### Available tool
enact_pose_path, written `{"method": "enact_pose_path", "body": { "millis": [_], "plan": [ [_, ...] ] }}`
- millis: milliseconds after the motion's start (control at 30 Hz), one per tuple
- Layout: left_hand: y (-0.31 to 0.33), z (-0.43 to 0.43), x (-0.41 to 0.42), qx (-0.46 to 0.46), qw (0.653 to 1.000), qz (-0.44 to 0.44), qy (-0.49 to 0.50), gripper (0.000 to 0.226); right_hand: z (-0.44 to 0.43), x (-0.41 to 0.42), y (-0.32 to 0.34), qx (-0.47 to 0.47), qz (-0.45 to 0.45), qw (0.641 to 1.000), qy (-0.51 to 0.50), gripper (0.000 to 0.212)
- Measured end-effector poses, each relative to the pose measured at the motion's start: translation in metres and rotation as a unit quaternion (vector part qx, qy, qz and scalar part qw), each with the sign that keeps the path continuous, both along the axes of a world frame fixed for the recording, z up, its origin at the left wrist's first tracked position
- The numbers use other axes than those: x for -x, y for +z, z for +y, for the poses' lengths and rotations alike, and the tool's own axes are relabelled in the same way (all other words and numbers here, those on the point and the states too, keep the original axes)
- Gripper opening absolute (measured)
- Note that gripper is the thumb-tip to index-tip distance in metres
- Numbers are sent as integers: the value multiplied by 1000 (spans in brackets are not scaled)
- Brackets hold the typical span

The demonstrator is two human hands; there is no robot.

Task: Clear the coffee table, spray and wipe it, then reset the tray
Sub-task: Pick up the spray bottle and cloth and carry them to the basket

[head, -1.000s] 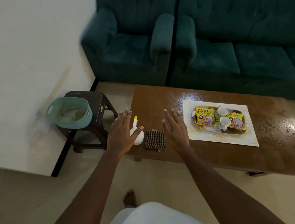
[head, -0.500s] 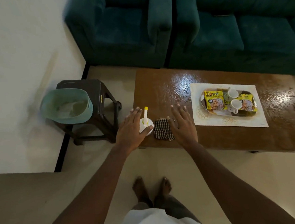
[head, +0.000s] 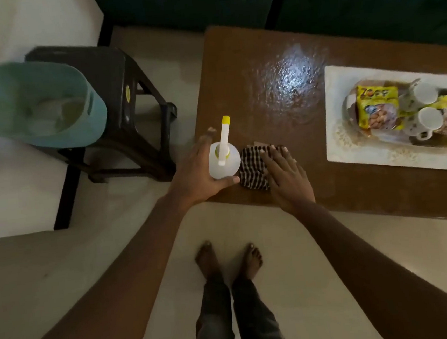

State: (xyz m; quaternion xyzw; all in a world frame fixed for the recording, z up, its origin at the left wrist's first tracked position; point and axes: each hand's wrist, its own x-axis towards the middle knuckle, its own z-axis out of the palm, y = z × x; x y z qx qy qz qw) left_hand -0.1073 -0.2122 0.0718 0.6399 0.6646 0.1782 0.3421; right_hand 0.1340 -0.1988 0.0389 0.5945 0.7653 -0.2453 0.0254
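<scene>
A white spray bottle [head: 225, 166] with a yellow-tipped nozzle stands at the near left corner of the brown coffee table [head: 278, 102]. My left hand [head: 197, 171] curls around it, thumb in front and fingers behind. Just to its right lies a folded checked cloth [head: 252, 172], and my right hand [head: 287, 174] rests flat on its right part with the fingers stretched out. Further right a white mat [head: 347, 145] carries a tray [head: 430, 141] with yellow snack packets [head: 377, 107] and two white cups [head: 427, 120].
A teal plastic basin [head: 35, 104] sits on a dark stool [head: 130, 101] left of the table. A dark green sofa [head: 337, 2] runs along the table's far side. My bare feet [head: 229, 260] stand on the pale floor by the near edge.
The view has tilted down and closer. My left hand has wrapped around the spray bottle, and my right hand has come down onto the checked cloth.
</scene>
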Motion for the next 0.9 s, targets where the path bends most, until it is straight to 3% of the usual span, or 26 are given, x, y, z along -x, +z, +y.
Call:
{"method": "enact_pose_path", "body": {
  "millis": [167,333,433,533,600,700,900],
  "plan": [
    [-42,19,-6,-54,997,-49,3,117,34,1,-63,-22,-18,999,40,53],
    [-54,27,-11,-79,995,-52,28,100,26,18,-90,-68,-24,997,-1,57],
    [-57,33,-10,-67,996,-58,32,96,10,21,-92,-61,-42,997,6,78],
    [-56,35,-8,-68,996,-47,31,91,-1,4,-92,-55,-69,991,97,105],
    [-53,32,-9,-80,995,-43,34,89,-5,-13,-96,-68,-99,978,169,110],
    [-48,21,-13,-76,995,-34,60,87,-15,-24,-97,-68,-108,973,191,95],
    [-35,-7,-15,-87,993,-15,78,82,-66,-6,-90,-46,0,999,9,60]
  ]
}}
